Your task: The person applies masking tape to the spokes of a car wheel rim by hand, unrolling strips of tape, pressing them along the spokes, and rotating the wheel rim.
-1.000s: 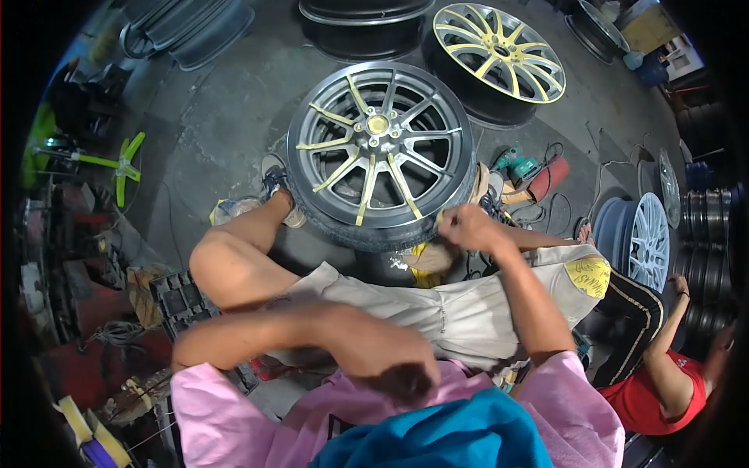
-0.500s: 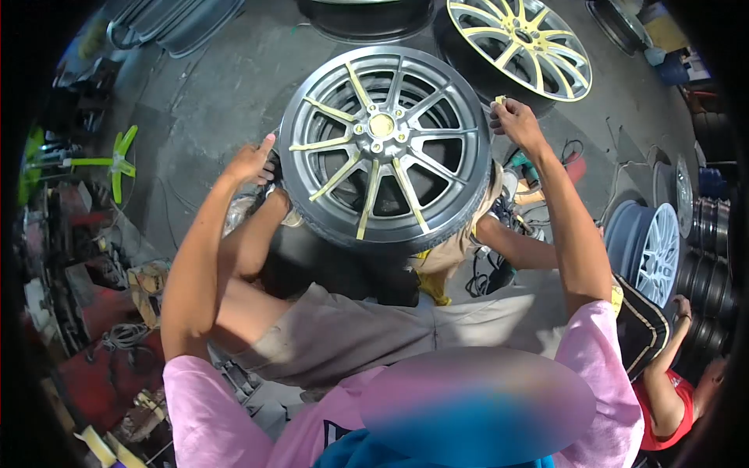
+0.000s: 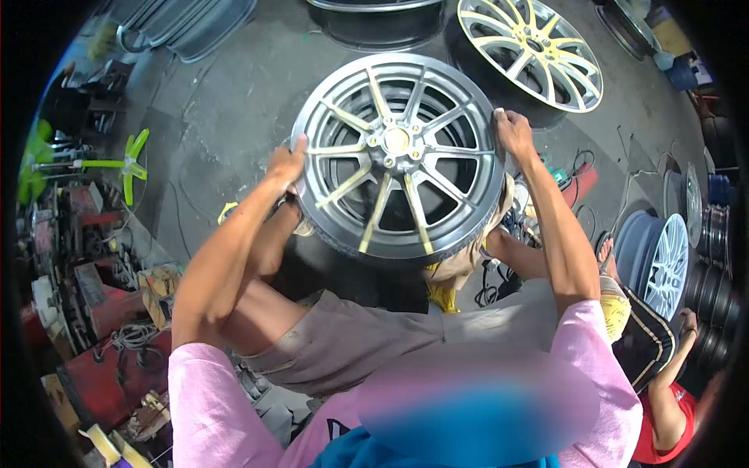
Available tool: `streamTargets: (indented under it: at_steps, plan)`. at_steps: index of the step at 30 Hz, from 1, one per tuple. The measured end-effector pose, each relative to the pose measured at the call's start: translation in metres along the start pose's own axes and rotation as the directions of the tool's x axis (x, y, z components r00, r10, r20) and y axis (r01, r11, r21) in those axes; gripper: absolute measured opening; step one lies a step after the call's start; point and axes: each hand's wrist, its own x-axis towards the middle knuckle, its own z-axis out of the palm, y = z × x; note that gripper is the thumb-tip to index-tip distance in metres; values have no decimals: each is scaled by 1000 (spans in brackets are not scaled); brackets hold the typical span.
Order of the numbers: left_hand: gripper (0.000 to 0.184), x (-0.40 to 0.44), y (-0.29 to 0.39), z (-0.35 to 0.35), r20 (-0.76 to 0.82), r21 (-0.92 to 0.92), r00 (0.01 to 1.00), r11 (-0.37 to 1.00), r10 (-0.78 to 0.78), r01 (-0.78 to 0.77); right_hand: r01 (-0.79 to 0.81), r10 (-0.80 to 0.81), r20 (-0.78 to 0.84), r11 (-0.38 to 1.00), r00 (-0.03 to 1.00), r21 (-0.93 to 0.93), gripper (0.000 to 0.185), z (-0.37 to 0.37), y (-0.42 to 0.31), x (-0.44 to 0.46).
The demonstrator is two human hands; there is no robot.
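Observation:
In front of my knees lies a silver multi-spoke wheel (image 3: 403, 162), with a dark tyre around its lower edge. Strips of yellow masking tape (image 3: 375, 214) cover several spokes on its upper, left and lower sides; the spokes on the right are bare metal. Yellow also covers the round hub centre. My left hand (image 3: 287, 164) is closed on the wheel's left edge, thumb upward on the face. On the opposite edge, my right hand (image 3: 515, 134) grips the rim with its fingers mostly hidden. Whether a scrap of tape is still in its fingertips cannot be made out.
Another wheel (image 3: 534, 45) with yellow tape leans at the upper right. A pale blue wheel (image 3: 668, 269) stands at the right, near a person in a red shirt (image 3: 663, 425). A green fan (image 3: 134, 165) and a red box (image 3: 109, 374) are on the left.
My left hand has moved onto the wheel's left edge and closed there. My right hand, which pinched a small yellow tape piece beside the wheel, now grips the right edge.

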Motion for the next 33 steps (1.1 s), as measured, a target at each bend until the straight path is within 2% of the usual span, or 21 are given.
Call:
streamTargets:
  at_steps: [1,4,5,7,9,11,14,17,19,21,22,23,24,25,27,28,29,30,31,32,33]
  plan:
    - [91,-1,4,-1,20,13,999,999,51,-51,-12,12,4,1000,1000,-5,50,-6,11,-10]
    - [89,22,26,-12,-178,189,929,938,324,-291,-152,140,135,985,981,81,62,-29,37,-32]
    - [89,21,40,-19,-183,185,929,939,322,-289,-205,182,170,970,969,132,67,-32,45,-46]
    - [86,26,65,-27,-173,227,915,919,364,-322,-214,200,83,949,976,230,60,-26,40,-79]
    - [85,22,79,-24,-210,201,908,925,362,-323,-287,244,170,905,955,313,67,-33,10,-111]
    - [84,28,84,-20,-250,177,903,934,348,-311,-380,318,220,847,922,371,63,-20,11,-121]
    - [84,69,65,-7,-219,128,945,968,242,-218,-378,301,250,849,920,370,62,1,30,-123]
    - [83,88,47,-3,-75,193,969,957,234,-216,-413,313,304,835,900,364,60,9,39,-117]
    - [82,77,55,-7,-77,58,979,982,187,-182,-435,309,336,800,890,414,51,-2,27,-117]
    - [81,65,62,-11,-83,104,969,969,235,-226,-405,300,327,853,896,329,51,-11,36,-96]
    - [80,62,63,-14,-140,136,946,952,292,-273,-99,85,137,991,987,92,52,-17,39,-87]
    - [78,58,63,-16,-195,171,917,933,348,-317,184,-185,11,962,983,-203,53,-19,43,-82]
    - [78,54,66,-21,-199,167,914,931,354,-324,188,-201,-45,962,979,-198,51,-30,30,-81]
    - [74,48,70,-26,-233,218,878,902,418,-371,113,-112,14,988,994,-108,48,-38,20,-75]
    - [69,25,80,-34,-263,256,835,870,483,-422,96,-98,98,995,990,34,45,-59,-13,-83]
    - [61,-1,87,-39,-228,160,821,852,524,-499,51,-54,190,998,980,23,34,-73,-35,-93]
    - [53,-25,91,-40,-198,61,800,822,567,-567,58,-60,182,998,982,13,34,-78,-52,-107]
    - [53,-41,91,-38,-204,50,796,818,570,-573,189,-221,251,971,942,147,24,-80,-67,-124]
    - [49,-57,91,-36,-40,-24,788,788,615,-616,302,-384,298,909,874,287,15,-83,-80,-141]
    - [45,-75,89,-33,121,-102,748,758,652,-644,365,-442,329,891,835,269,11,-86,-90,-158]
    - [38,-106,88,-29,137,-107,696,709,705,-697,429,-498,362,866,788,256,9,-88,-100,-173]
